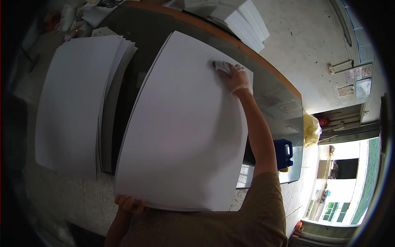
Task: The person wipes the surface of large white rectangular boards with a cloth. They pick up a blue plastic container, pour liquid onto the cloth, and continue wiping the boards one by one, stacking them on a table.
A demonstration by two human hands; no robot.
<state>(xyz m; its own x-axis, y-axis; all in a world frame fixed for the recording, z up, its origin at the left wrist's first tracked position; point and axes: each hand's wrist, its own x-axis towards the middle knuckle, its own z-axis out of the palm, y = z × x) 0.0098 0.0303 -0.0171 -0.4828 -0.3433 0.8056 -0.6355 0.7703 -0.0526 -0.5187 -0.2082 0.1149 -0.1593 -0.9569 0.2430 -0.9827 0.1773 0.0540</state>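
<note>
A large white sheet (181, 123), with at least one more layer showing under its left edge, lies across the table in front of me. At its near left corner my left hand (129, 203) curls its fingers over the edge and grips it. My right hand (238, 80) is stretched out to the far right part of the sheet. Its fingers are closed on a crumpled white cloth (223, 66) pressed to the surface, with a small dark spot at the tip. Something thin and white covers part of that hand; I cannot tell whether it is a glove.
On the left lies a stack of large white sheets (78, 103) with uneven edges. The glass-topped table (284, 107) has an orange-brown far edge. A blue jug (283, 154) stands at the right. White foam-like blocks (242, 24) sit beyond the table, and a yellow bag (311, 129) is beside it.
</note>
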